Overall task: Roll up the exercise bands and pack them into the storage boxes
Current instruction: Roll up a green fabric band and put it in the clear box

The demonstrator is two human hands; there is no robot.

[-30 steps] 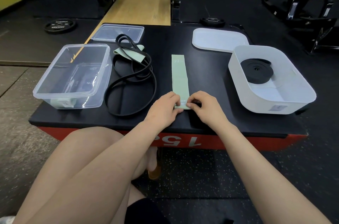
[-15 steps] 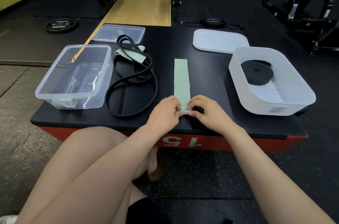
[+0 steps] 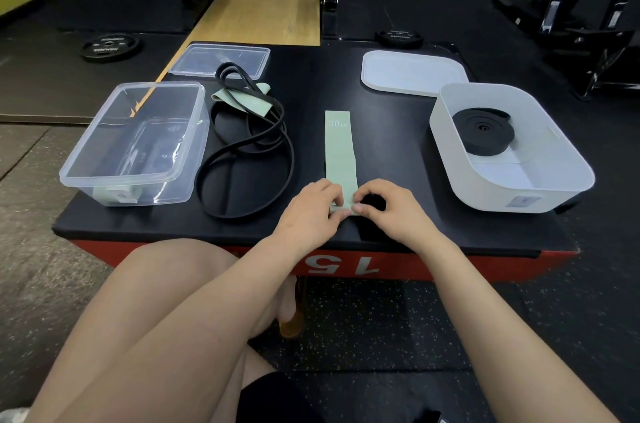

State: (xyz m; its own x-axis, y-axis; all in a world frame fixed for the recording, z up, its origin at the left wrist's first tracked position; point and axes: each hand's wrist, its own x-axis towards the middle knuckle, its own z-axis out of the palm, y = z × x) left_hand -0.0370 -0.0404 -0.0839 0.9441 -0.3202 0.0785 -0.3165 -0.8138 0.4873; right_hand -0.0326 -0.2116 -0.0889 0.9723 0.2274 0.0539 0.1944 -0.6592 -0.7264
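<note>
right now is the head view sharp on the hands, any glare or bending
In the head view, both hands, left hand and right hand, are sharp on the green band; soft glare whitens the clear box walls; wide-angle bending curves the platform edge.

You've got a matt, pale green band (image 3: 340, 152) on a smooth matt black tabletop (image 3: 388, 132). To your left, a glossy clear plastic box (image 3: 104, 159); to your right, a matt white plastic box (image 3: 554, 180) holding a dull black rubbery roll (image 3: 483, 137). Beyond, a light wood platform (image 3: 263, 14).
</note>
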